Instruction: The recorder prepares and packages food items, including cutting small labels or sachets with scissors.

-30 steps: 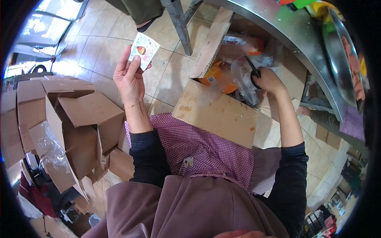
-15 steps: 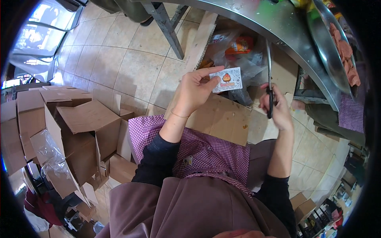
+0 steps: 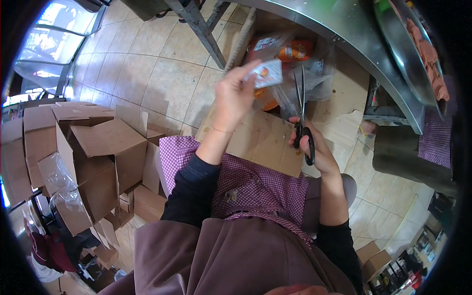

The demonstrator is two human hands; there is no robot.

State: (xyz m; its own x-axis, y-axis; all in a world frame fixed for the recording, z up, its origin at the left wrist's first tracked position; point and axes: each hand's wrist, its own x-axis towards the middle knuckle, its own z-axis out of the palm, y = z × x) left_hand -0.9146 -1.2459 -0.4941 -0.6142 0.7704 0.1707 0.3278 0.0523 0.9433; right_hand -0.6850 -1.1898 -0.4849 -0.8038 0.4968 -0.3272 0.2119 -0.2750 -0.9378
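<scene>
My left hand (image 3: 232,98) pinches a small white card-like packet (image 3: 272,73) with an orange cartoon print; motion blurs it. To its right, my right hand (image 3: 318,150) has its fingers in the black handles of a pair of scissors (image 3: 309,142). The blades point away from me and stand slightly apart, touching nothing I can make out. Below both hands lies an open cardboard box (image 3: 263,140). Inside it, toward the far end, are orange packets (image 3: 295,50) and crumpled clear plastic bags (image 3: 318,86).
A steel table (image 3: 344,29) curves over the box's far right, bearing a metal bowl (image 3: 396,46) of pinkish-brown pieces (image 3: 420,44). Its grey leg (image 3: 201,37) stands beyond the box. Empty cardboard boxes (image 3: 105,142) pile up at left. Another person's trouser leg (image 3: 398,152) shows at right.
My left hand has moved the packet up and to the left. My right hand has brought the scissors leftward over the box, and their two blades now show apart.
</scene>
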